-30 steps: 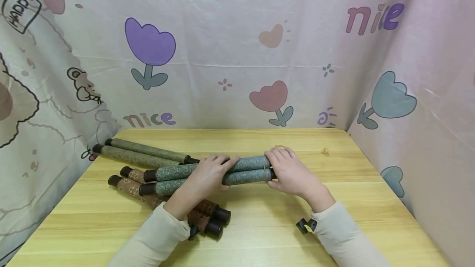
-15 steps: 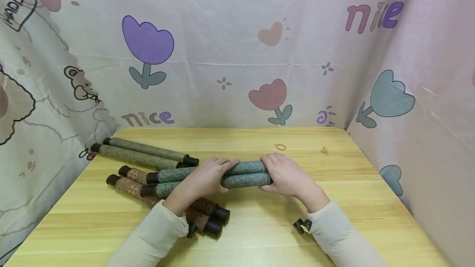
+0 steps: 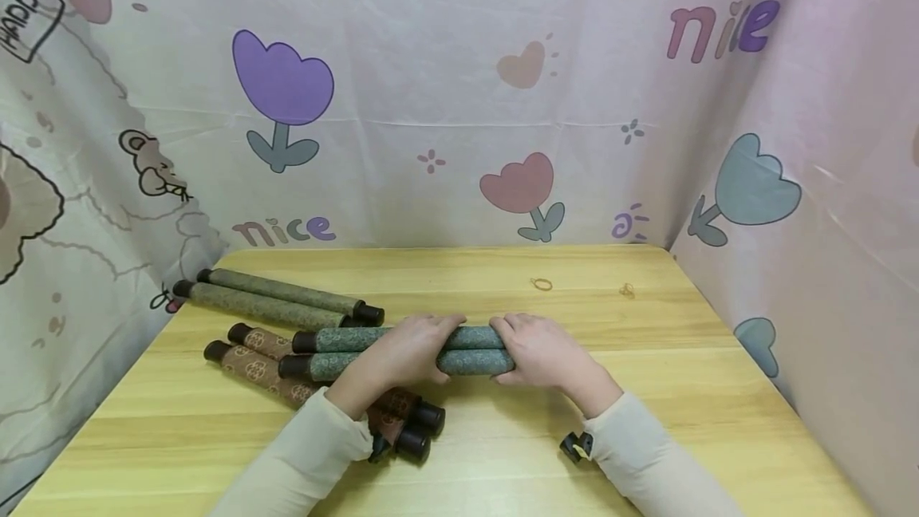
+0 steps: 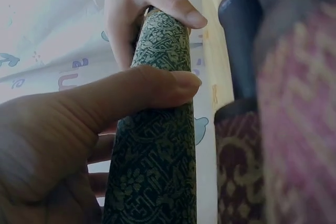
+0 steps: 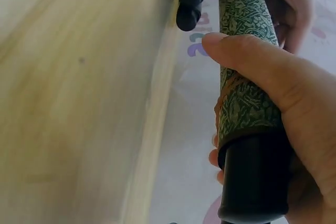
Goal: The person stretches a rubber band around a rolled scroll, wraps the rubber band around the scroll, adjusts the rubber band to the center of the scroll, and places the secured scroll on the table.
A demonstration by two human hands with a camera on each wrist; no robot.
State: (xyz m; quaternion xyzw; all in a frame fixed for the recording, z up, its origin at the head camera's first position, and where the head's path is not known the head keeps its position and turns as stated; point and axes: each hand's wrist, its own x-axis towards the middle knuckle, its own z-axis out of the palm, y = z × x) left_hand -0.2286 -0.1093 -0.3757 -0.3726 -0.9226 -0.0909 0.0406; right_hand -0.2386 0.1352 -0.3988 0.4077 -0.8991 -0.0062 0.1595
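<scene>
A pair of green patterned hanging scrolls (image 3: 474,361) with dark end knobs lies side by side in both hands. My left hand (image 3: 412,353) grips the pair near the middle, thumb on the near side and fingers over the top. My right hand (image 3: 538,349) holds the pair towards the right end, which it hides in the head view. In the right wrist view, a brownish rubber band (image 5: 231,90) circles the patterned cloth beneath the right hand, close to the dark knob (image 5: 254,177).
Two brown flowered scrolls (image 3: 247,361) lie on the table under the green pair's left part. Two olive scrolls (image 3: 280,301) lie behind them. A loose rubber band (image 3: 543,285) and another small band (image 3: 628,290) are at the back right. A printed curtain hangs behind.
The right hand has moved left along the green scrolls, closer to the left hand, and now covers the rubber band in the head view. The scroll pair has shifted slightly right and nearer.
</scene>
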